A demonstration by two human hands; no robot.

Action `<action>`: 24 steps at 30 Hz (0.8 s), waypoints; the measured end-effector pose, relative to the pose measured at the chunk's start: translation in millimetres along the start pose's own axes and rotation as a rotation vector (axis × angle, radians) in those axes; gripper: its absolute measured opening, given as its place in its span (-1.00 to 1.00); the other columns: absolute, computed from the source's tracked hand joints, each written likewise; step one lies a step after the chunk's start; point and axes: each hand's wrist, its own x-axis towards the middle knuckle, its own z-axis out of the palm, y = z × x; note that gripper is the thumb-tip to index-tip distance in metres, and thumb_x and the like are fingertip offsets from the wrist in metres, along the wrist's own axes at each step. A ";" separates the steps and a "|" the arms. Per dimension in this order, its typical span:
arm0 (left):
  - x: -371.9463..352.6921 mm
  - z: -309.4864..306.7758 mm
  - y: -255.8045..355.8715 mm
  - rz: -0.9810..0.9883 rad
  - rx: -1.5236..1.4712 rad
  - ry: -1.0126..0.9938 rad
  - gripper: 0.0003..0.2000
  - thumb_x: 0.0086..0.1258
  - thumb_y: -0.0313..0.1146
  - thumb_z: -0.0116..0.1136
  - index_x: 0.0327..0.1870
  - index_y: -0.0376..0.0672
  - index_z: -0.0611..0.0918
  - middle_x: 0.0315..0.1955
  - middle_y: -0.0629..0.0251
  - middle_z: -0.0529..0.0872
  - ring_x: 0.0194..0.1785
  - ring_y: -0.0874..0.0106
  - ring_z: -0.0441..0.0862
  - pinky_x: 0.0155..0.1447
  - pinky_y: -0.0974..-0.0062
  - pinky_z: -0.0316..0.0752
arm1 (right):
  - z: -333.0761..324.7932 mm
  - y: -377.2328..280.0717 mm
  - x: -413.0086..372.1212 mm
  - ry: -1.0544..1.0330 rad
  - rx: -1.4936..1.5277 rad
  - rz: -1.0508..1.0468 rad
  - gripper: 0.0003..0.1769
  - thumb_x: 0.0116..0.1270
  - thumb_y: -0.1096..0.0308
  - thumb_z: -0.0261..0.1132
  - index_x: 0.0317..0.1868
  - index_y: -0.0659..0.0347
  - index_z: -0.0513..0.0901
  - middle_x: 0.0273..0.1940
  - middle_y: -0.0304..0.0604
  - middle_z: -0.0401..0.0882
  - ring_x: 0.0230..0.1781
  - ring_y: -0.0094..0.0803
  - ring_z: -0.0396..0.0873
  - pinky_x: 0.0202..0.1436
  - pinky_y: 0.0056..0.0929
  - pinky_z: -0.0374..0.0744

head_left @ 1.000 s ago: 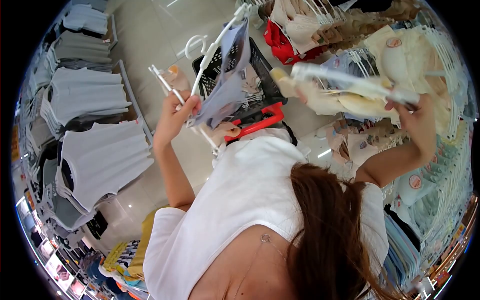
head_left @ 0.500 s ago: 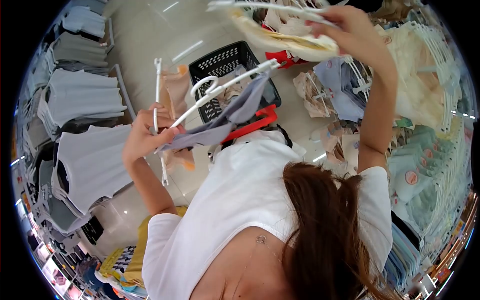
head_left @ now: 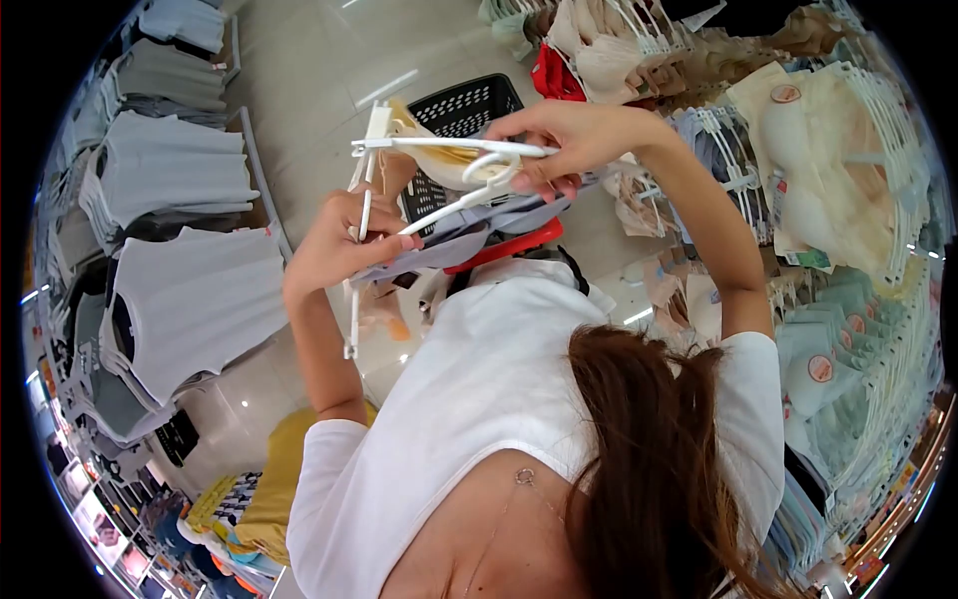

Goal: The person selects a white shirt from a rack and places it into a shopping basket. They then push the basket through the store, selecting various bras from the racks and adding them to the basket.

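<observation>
My left hand (head_left: 344, 238) is closed around white plastic hangers. From one of them a lavender-grey bra (head_left: 439, 252) stretches out to the right; a peach bra (head_left: 384, 311) hangs on another, partly behind the hand. My right hand (head_left: 579, 145) is closed on the right end of a white hanger (head_left: 439, 144), which carries a cream-yellow bra (head_left: 427, 128). This hanger lies over the lavender-grey bra's hanger, and its far end reaches the hangers at my left hand. A white hook (head_left: 486, 170) curls just left of my right fingers.
A black perforated basket (head_left: 464, 107) stands on the shiny floor beyond my hands. Racks of bras on hangers (head_left: 833, 170) line the right side. Grey and white tops (head_left: 190, 309) hang on the left. A red strap or handle (head_left: 509, 246) shows near my waist.
My right hand has come down and left with the cream-yellow bra, bringing it over to the hangers in my left hand. My left hand has shifted slightly right, still holding its hangers.
</observation>
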 end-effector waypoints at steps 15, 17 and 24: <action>2.8 13.1 29.8 0.059 0.224 0.088 -0.83 -0.14 -0.47 0.38 -0.46 -0.25 0.69 -0.58 0.30 0.55 -0.40 0.40 0.45 -0.30 0.46 0.35 | -0.1 -22.1 -18.9 0.147 -0.557 -0.081 -0.81 0.27 0.34 0.18 -0.24 0.29 0.64 -0.60 -0.20 0.52 -0.63 -0.55 0.43 -0.54 -0.53 0.36; 9.1 16.4 35.5 0.136 0.267 0.093 -0.82 -0.16 -0.49 0.39 -0.46 -0.23 0.70 -0.56 0.33 0.54 -0.39 0.40 0.45 -0.35 0.48 0.34 | 1.0 -32.2 -18.0 0.136 -0.523 -0.014 -0.79 0.27 0.37 0.17 -0.20 0.32 0.62 -0.56 -0.18 0.55 -0.58 -0.54 0.44 -0.50 -0.54 0.39; 15.7 18.2 26.3 0.119 0.215 0.258 -0.79 -0.20 -0.51 0.41 -0.44 -0.20 0.72 -0.54 0.37 0.55 -0.34 0.45 0.45 -0.30 0.52 0.36 | 12.1 -7.9 -15.2 -0.050 0.200 -0.119 -0.56 0.25 0.40 -0.08 0.10 0.39 0.47 -0.27 -0.23 0.63 -0.47 -0.58 0.46 -0.34 -0.69 0.46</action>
